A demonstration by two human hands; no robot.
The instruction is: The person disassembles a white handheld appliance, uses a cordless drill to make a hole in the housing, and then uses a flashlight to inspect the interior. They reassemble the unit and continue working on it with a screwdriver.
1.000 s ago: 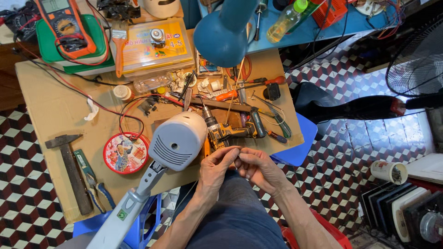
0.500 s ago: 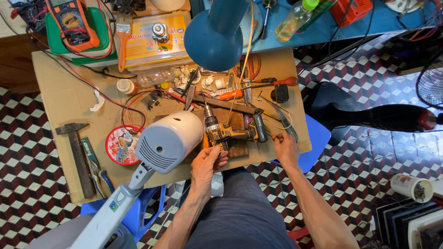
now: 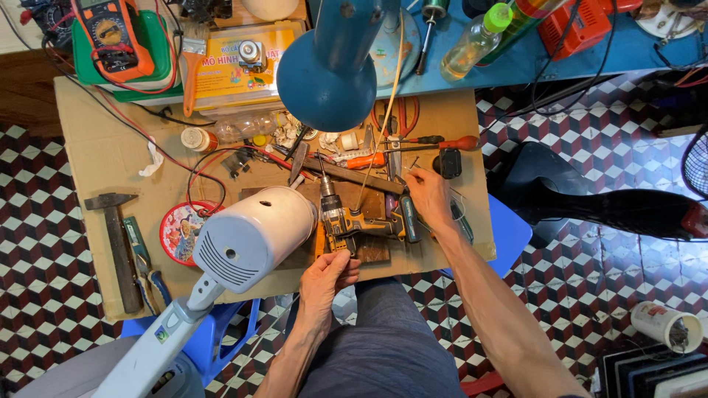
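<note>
Hammer [image 3: 114,243]: lies along the left edge of the worktop [image 3: 88,140], head away from me, with a pair of blue-handled pliers [image 3: 144,265] just beside it.
Round tin [image 3: 181,232]: red-rimmed, near the front edge, partly tucked under the fan motor housing.
Multimeter [image 3: 110,33]: orange, at the far left corner on a green case, its red lead trailing across the worktop.
Fan motor housing [image 3: 251,236]: pale blue-white, resting on the front part of the worktop, its neck running off the front edge toward me on the left.
My left hand [image 3: 328,276]: at the front edge, fingers curled and pinching a small part just below the drill; the part is too small for me to tell what it is.
Cordless drill [image 3: 358,217]: yellow and black, lying on its side on a wooden block [image 3: 369,250] near the middle of the front edge, chuck pointing away from me, between my two hands.
Desk lamp [image 3: 328,77]: blue shade hanging over the far middle of the worktop.
Screwdrivers [image 3: 413,147]: orange-handled, lying crosswise beyond the drill, amid small loose parts.
My right hand [image 3: 428,195]: reaching out past the drill's grip toward the right side of the worktop, fingertips closed on something thin; I cannot tell what from here.
Black block [image 3: 448,163]: small, just beyond my right fingertips, near the right edge.
</note>
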